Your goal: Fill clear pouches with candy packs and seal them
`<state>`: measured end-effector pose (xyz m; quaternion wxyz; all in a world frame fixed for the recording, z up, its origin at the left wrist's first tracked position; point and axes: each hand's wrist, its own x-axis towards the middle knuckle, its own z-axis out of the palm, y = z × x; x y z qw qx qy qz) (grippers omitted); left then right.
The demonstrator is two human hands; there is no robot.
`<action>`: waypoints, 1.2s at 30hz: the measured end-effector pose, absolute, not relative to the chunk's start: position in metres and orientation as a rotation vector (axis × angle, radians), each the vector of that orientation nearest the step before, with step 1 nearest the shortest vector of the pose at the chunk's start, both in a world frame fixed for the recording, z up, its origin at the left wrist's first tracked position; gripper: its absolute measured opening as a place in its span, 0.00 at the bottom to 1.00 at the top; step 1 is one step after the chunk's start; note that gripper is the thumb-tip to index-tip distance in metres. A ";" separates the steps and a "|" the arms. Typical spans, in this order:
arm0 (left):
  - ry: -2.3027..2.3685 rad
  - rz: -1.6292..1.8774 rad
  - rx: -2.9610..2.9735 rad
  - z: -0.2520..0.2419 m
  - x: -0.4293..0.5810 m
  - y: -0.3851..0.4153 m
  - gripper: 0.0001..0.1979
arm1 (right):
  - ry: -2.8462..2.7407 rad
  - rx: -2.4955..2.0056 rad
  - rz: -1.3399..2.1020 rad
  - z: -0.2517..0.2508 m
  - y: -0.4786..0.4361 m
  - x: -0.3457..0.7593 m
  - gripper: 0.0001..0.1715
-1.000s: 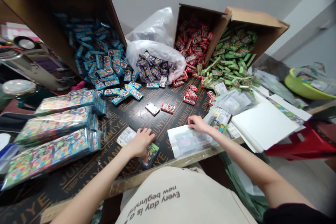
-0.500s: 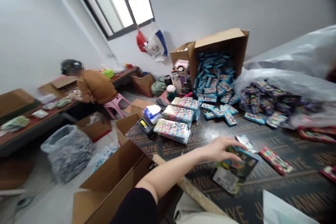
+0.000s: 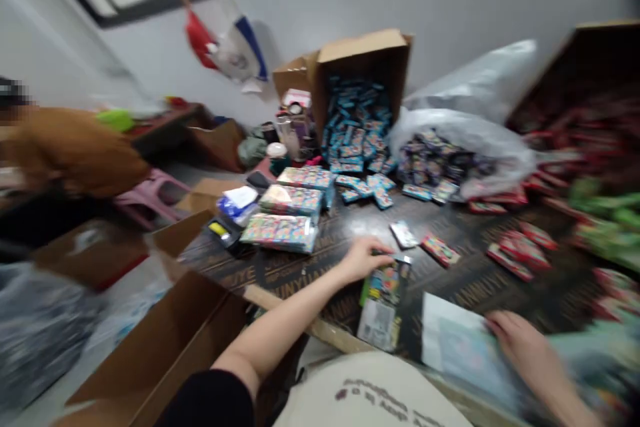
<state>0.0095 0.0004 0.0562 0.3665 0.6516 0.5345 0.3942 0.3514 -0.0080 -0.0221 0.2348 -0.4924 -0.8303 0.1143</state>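
My left hand (image 3: 361,257) is closed on the top edge of a stack of small colourful packs (image 3: 383,299) lying near the front edge of the dark table (image 3: 465,247). My right hand (image 3: 517,340) rests on a clear plastic bag with a white sheet (image 3: 453,340) at the table's front right; its fingers are blurred. A white pack (image 3: 403,235) and a red pack (image 3: 440,250) lie just beyond my left hand.
A tipped carton of blue packs (image 3: 357,117), a plastic bag of purple packs (image 3: 445,160), and red and green packs (image 3: 605,213) line the back. Wrapped bundles (image 3: 287,217) lie at left. An open carton (image 3: 170,347) stands below the table. Another person in brown (image 3: 65,150) sits far left.
The view swung right, bringing my right hand and the clear bag back in. My left hand set the stack of packs down nearer the table's front edge.
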 end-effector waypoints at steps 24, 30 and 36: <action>1.374 1.097 1.770 0.069 0.016 -0.014 0.06 | -1.592 -1.045 1.149 0.060 0.007 0.196 0.16; 1.322 1.129 1.845 0.072 0.016 -0.019 0.03 | -1.846 -1.054 1.002 0.080 0.007 0.210 0.14; 1.269 1.014 1.759 0.075 0.008 -0.015 0.04 | -1.933 -1.022 1.158 0.103 0.040 0.197 0.07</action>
